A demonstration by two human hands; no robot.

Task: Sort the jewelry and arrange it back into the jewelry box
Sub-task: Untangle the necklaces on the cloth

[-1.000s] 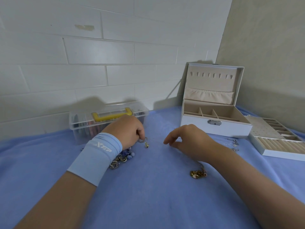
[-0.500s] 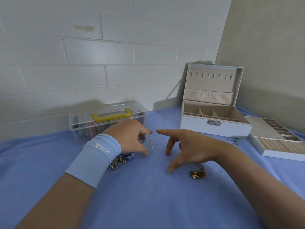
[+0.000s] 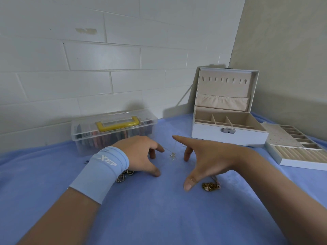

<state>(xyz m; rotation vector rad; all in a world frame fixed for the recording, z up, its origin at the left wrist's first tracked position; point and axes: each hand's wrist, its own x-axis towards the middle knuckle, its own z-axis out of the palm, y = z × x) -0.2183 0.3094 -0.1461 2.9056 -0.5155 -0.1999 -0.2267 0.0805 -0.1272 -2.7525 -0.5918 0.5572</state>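
Two hands, a left hand [image 3: 139, 154] and a right hand [image 3: 208, 158], one white jewelry box [image 3: 228, 136], one loose tray [image 3: 299, 154], one clear box [image 3: 113, 138] with one yellow handle [image 3: 117, 125], one thin chain [image 3: 172, 155], one gold clump [image 3: 210, 186], one heap of charms [image 3: 123, 175], one blue wristband [image 3: 102, 172]

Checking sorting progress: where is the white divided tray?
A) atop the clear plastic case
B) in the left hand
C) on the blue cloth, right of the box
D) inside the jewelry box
C: the tray lies on the blue cloth beside the open jewelry box, to its right.
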